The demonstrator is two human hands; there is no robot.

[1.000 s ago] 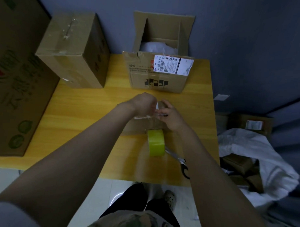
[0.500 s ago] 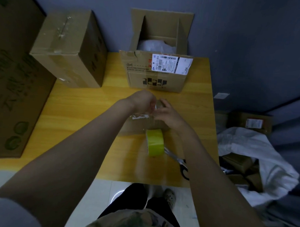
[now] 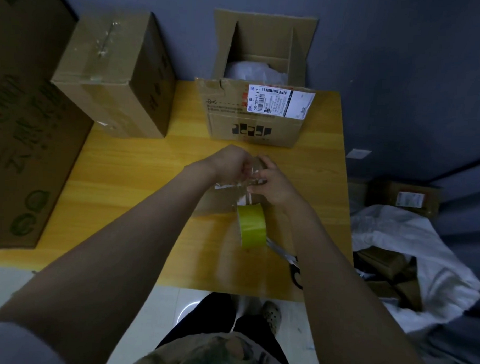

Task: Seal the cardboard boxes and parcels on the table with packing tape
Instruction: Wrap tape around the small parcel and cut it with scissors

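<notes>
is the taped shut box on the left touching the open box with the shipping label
Apart. The head view shows a strip of bare yellow table between the closed box and the open box.

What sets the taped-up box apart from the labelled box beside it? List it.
The taped box is closed, tape along its top seam; the labelled box stands open, flaps up. White wrapping shows inside the labelled box; the taped box hides its contents. Both are brown cardboard.

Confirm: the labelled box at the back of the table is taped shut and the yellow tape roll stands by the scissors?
No: the head view shows the labelled box open, flaps up. The yellow tape roll stands by the scissors.
</notes>
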